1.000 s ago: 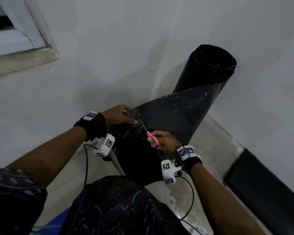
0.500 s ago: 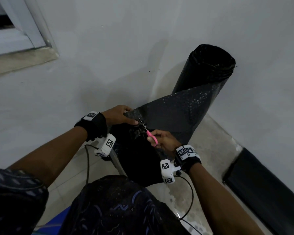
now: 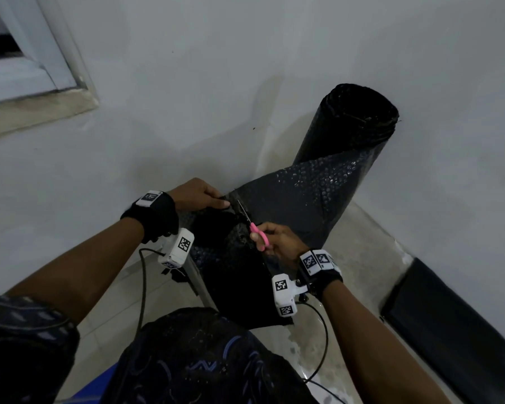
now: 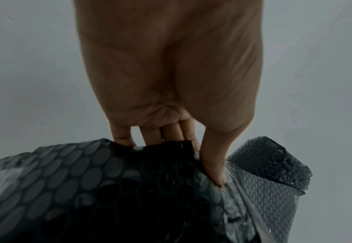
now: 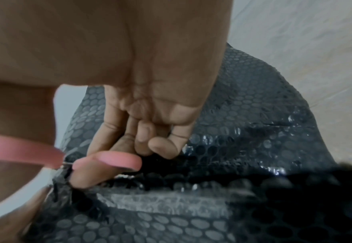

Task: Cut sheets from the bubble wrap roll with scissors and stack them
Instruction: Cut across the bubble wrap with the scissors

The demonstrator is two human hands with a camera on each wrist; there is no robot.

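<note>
A black bubble wrap roll stands upright in the corner, its unrolled sheet stretching toward me. My left hand pinches the sheet's top edge, thumb in front and fingers behind. My right hand grips pink-handled scissors. Their blades point up into the sheet just right of my left thumb. The pink handles show in the right wrist view over the bubble wrap. The cut part hangs dark below the hands.
A flat stack of black sheets lies on the floor by the right wall. White walls meet behind the roll. A window frame is at upper left. Wrist camera cables hang above the tiled floor. My patterned clothing fills the bottom.
The scissors and my right hand have crept slightly upward along the cut toward the sheet's top edge. My left hand keeps its pinch in place.
</note>
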